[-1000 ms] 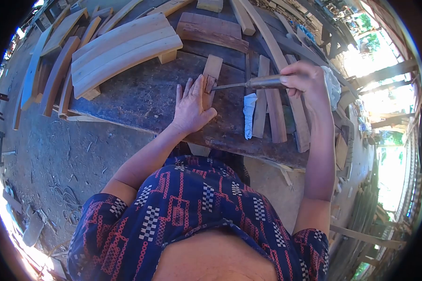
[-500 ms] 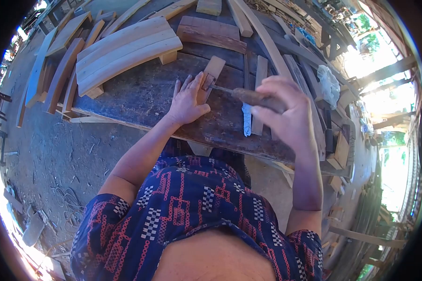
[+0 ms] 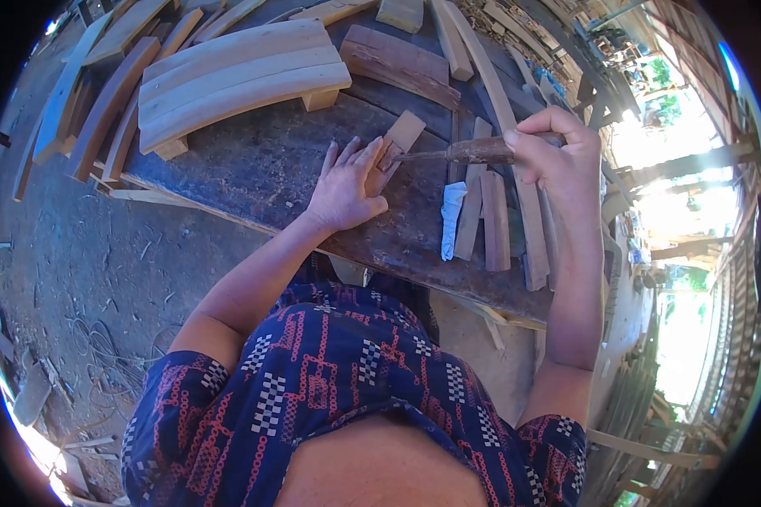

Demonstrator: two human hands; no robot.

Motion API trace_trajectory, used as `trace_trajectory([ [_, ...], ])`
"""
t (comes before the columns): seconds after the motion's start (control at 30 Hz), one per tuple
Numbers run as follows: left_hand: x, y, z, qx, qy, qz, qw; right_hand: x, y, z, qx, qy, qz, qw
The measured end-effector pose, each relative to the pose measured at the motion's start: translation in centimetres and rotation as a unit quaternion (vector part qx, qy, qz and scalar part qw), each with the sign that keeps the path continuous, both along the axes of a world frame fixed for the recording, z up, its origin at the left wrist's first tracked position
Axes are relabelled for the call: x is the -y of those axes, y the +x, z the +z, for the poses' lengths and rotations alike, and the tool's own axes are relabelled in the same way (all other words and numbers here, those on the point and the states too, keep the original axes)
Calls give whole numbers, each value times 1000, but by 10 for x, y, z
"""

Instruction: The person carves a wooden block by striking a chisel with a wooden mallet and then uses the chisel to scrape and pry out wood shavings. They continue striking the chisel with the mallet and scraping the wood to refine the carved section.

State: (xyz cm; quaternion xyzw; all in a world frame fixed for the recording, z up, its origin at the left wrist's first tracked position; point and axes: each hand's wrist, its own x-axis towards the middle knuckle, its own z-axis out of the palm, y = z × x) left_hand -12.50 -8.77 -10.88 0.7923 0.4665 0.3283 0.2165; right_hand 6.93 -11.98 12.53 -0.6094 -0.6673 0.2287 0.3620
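Left hand [image 3: 344,193] pressing small wood block [image 3: 400,138] on dark table [image 3: 254,169]; right hand [image 3: 560,154] gripping long-handled tool [image 3: 479,152], tip meeting block. Slatted curved panel [image 3: 243,78] lying far left.

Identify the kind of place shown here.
Probably a woodworking shop: a worn workbench scattered with cut wooden pieces, a right hand gripping a wooden-handled tool, and shavings or scraps on the floor.
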Motion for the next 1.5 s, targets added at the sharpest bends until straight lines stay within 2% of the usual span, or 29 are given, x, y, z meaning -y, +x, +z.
trace_trajectory([
  [0.13, -1, 0, -2, -1, 3, 2, 1000, -6, -11, 1, 33, -20, -2, 999],
  [0.93, 0, -2, -1, 0, -3, -2, 1000, -15, -15, 7, 58, -37, 8, 998],
  [1.1, 0, -2, 0, 1, -4, -3, 1000, -27, -25, 13, 133, -31, 47, 989],
  [1.33, 0, -1, -1, 3, -9, -2, 1000, -61, -53, 23, 217, -65, 34, 973],
  [1.5, -5, -2, 8, -1, 9, 3, 1000, -65, -71, 19, 269, -19, 63, 961],
])
